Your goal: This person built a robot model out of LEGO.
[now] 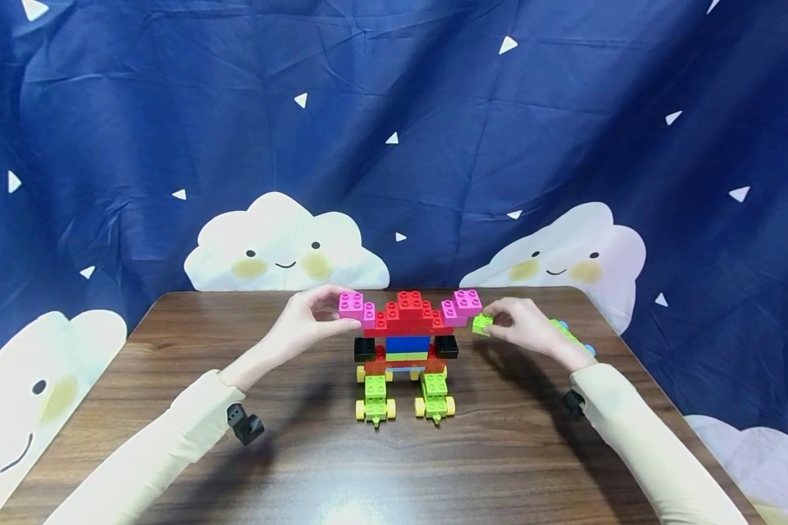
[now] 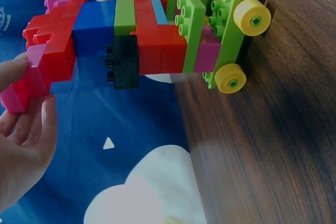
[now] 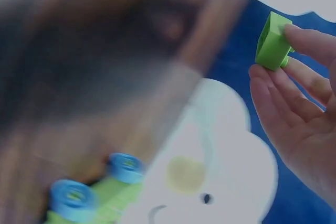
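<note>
A toy-brick figure [image 1: 408,324] stands on the table, red and blue in the middle, with a black brick [image 1: 364,349] jutting from either side. Its feet are two green wheeled bases [image 1: 376,405] with yellow wheels. Pink bricks step upward at both top ends. My left hand [image 1: 302,321] pinches the left pink brick [image 1: 351,305] between thumb and fingers. Just beyond the right pink brick [image 1: 468,301], my right hand [image 1: 525,324] holds a small light-green brick [image 3: 274,43] by thumb and fingertips. The brick's hollow underside faces away from the palm in the right wrist view.
A green wheeled base [image 1: 568,332] with blue wheels lies behind the right hand, near the table's right edge. The brown wooden table [image 1: 289,452] ends at a blue curtain [image 1: 433,182] printed with clouds. Each forearm wears a small black wrist camera [image 1: 244,424].
</note>
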A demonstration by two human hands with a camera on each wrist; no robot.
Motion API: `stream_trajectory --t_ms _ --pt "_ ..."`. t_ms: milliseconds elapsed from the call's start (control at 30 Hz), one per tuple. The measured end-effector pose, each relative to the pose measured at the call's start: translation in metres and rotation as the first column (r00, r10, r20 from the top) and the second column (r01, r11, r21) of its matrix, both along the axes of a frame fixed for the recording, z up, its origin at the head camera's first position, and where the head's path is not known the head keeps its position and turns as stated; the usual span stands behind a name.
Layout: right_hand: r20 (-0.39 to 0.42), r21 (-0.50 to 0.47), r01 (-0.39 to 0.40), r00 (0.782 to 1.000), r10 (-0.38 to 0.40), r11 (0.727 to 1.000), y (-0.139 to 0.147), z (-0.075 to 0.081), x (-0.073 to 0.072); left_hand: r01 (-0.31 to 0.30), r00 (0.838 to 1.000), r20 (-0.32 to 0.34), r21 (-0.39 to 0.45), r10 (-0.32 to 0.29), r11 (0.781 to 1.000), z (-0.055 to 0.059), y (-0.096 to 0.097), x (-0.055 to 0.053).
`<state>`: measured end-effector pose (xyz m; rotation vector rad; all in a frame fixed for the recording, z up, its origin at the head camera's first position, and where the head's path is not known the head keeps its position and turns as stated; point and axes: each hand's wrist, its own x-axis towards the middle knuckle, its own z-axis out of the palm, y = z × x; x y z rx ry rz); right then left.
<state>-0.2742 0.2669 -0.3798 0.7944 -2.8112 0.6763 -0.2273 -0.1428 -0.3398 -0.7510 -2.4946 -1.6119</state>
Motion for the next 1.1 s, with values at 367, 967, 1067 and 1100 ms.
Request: stream_trajectory --t_ms 367,967,1067,1100 --pt "-0.190 -0.062 -0.084 0.979 0.071 0.994 -0.027 0.081 0.010 0.002 1.000 -0.008 0.005 -0.001 1.000 -0.003 -0.001 0.000" --pt "-0.244 -0.028 -0.302 0.927 0.286 0.953 -0.085 0.130 0.042 -0.006 1.000 0.006 -0.004 0.006 1.000 -0.001 0.000 0.000" --pt "-0.264 -0.019 -0.354 0.904 0.337 0.935 -0.093 0.130 0.044 -0.007 1.000 0.007 -0.005 0.007 1.000 0.000 0.001 0.001" --pt "-0.269 -0.015 -0.364 0.898 0.347 0.931 -0.095 0.130 0.045 -0.008 1.000 0.005 -0.005 0.008 1.000 0.000 0.001 0.001"
